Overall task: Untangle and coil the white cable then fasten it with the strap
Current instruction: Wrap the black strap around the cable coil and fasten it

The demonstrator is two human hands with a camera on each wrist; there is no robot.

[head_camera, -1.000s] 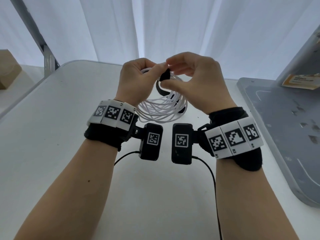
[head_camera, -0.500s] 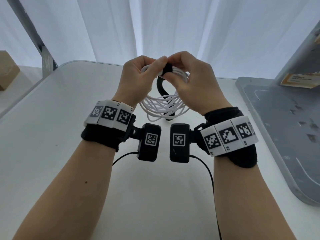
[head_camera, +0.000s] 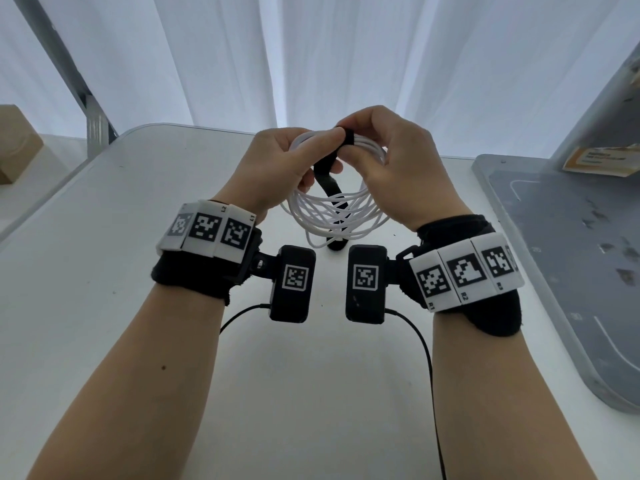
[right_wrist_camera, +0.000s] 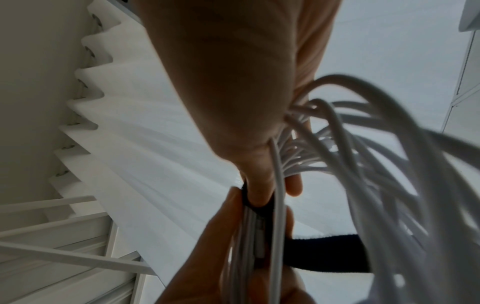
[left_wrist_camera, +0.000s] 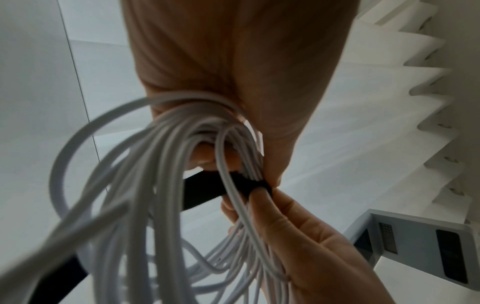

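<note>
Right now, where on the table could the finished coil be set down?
Bare white tabletop lies left of the left hand, and more near the camera between both forearms. It is crowded on the right, where the grey tray sits, and under the coiled white cable with its black strap.

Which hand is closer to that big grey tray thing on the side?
Right. The right hand is on the side of the grey tray, holding the cable coil; the left hand is farther away, across the coil.

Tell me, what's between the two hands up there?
In the head view, the left hand and right hand meet on the black strap, wrapped over the top of the coiled white cable.
</note>
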